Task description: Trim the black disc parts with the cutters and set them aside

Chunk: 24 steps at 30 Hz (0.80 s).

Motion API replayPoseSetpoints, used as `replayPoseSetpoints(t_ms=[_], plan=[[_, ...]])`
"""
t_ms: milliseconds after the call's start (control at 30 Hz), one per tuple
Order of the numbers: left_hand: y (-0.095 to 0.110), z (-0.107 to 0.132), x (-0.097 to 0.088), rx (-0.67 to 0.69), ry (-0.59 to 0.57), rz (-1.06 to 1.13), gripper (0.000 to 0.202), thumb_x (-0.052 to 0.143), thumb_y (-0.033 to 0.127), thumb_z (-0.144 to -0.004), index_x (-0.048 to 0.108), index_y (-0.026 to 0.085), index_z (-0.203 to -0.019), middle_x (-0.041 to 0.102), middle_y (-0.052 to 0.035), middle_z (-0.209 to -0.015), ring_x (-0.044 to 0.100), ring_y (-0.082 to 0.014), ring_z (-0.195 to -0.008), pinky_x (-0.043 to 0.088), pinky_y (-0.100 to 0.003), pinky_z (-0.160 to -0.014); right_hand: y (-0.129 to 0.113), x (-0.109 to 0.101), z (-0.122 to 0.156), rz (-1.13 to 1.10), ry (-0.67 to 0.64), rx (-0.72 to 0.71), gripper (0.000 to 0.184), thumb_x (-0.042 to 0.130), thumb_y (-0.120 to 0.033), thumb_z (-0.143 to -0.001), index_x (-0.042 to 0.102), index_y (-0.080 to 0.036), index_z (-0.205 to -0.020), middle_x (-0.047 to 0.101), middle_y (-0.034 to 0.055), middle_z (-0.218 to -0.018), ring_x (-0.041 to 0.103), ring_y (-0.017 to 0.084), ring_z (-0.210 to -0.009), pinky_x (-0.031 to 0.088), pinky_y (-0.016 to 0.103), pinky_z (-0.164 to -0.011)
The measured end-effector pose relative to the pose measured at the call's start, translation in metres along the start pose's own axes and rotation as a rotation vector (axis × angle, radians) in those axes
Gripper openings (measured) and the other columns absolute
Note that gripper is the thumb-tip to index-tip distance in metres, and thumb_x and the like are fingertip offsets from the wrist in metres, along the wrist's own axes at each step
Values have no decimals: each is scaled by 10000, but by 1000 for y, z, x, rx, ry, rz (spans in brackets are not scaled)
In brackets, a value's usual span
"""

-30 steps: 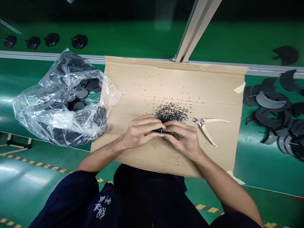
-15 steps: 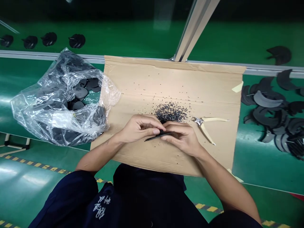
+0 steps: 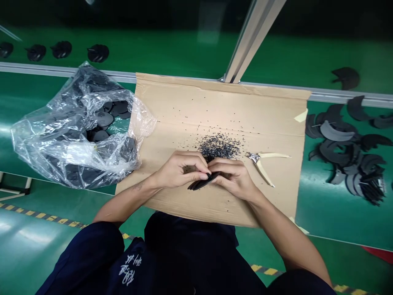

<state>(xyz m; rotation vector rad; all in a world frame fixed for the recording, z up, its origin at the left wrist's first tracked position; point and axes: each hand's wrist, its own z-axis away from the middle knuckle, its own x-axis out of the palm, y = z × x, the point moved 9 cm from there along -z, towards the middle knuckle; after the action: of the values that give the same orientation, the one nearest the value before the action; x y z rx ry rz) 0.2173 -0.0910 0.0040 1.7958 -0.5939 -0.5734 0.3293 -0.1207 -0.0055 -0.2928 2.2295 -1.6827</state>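
Left hand and right hand: both closed in a pinch, gripping one thin curved black strip between them at the hands' centre, above a tan corrugated cardboard sheet. Strip judged light and flexible, best held by its thicker end. Also listed, clockwise from the hands: one heap of black crumbs, 12 o'clock; one pair of cream-handled steel cutters, 3 o'clock, on the cardboard; black crescent pieces, further out at 3 o'clock, too overlapped to count; one clear plastic bag of dark discs, 9 o'clock, contents uncountable; four black discs, 10 o'clock.
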Motion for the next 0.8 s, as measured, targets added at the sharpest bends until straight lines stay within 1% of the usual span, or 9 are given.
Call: replayPoseSetpoints(t_ms=[100, 167, 233, 300, 400, 500, 567, 667, 800], plan=[[-4, 0, 2, -27, 6, 125, 189, 755, 318, -883, 742, 148, -801, 721, -58, -776, 679, -104, -701, 556, -196, -641, -3, -4, -1, -25, 31, -16, 233, 704, -418, -894, 764, -193, -887, 738, 70, -875, 693, 148, -763, 564, 270, -694], [-9, 0, 4, -71, -1, 182, 212, 772, 347, -865, 744, 147, -800, 716, -61, -782, 683, -108, -710, 558, -200, -641, -6, -12, -2, -42, 95, -42, 202, 750, -394, -859, 764, -197, -901, 735, 64, -879, 696, 151, -778, 574, 277, -708], [-11, 1, 5, -102, -10, 199, 223, 779, 361, -857, 748, 148, -798, 711, -60, -777, 682, -111, -710, 560, -208, -644, -10, -16, -1, -50, 118, -79, 165, 769, -356, -849, 762, -198, -893, 729, 59, -869, 701, 150, -780, 581, 276, -706], [-10, 1, 6, -103, -26, 205, 204, 785, 339, -853, 748, 148, -791, 711, -56, -768, 679, -108, -706, 559, -208, -652, -13, -14, -1, -21, 86, -109, 143, 747, -336, -871, 761, -194, -874, 726, 60, -855, 701, 146, -761, 582, 270, -684], [-7, 1, 10, -89, -85, 200, 162, 794, 275, -844, 736, 144, -768, 715, -48, -752, 675, -100, -690, 552, -200, -655, -17, -9, 2, 74, 25, -151, 158, 695, -328, -914, 760, -189, -878, 725, 69, -852, 696, 141, -744, 580, 259, -660], [-6, 1, 10, -112, -100, 118, 160, 780, 266, -855, 740, 144, -760, 721, -48, -746, 672, -101, -685, 545, -197, -652, -18, -7, 4, 139, 32, -185, 144, 693, -303, -917, 755, -178, -883, 724, 77, -858, 694, 142, -752, 577, 255, -658], [-7, 0, 3, -121, -49, 27, 148, 753, 278, -880, 768, 153, -803, 741, -56, -780, 684, -109, -717, 549, -202, -671, -17, -12, 4, 173, 97, -188, 105, 721, -265, -895, 749, -168, -864, 724, 76, -847, 687, 140, -737, 571, 257, -653], [-10, -2, -12, -110, 67, -114, 148, 704, 291, -921, 801, 180, -920, 770, -67, -874, 703, -124, -792, 560, -220, -722, -16, -20, 2, 210, 190, -162, 58, 744, -220, -872, 740, -176, -834, 729, 62, -837, 683, 141, -718, 567, 271, -647], [-22, -7, -32, -99, 204, -312, 208, 679, 330, -937, 793, 195, -1047, 773, -56, -893, 689, -125, -775, 544, -231, -705, -16, -31, 2, 271, 252, -131, 57, 756, -236, -860, 737, -196, -823, 735, 46, -842, 691, 153, -749, 582, 307, -689]])
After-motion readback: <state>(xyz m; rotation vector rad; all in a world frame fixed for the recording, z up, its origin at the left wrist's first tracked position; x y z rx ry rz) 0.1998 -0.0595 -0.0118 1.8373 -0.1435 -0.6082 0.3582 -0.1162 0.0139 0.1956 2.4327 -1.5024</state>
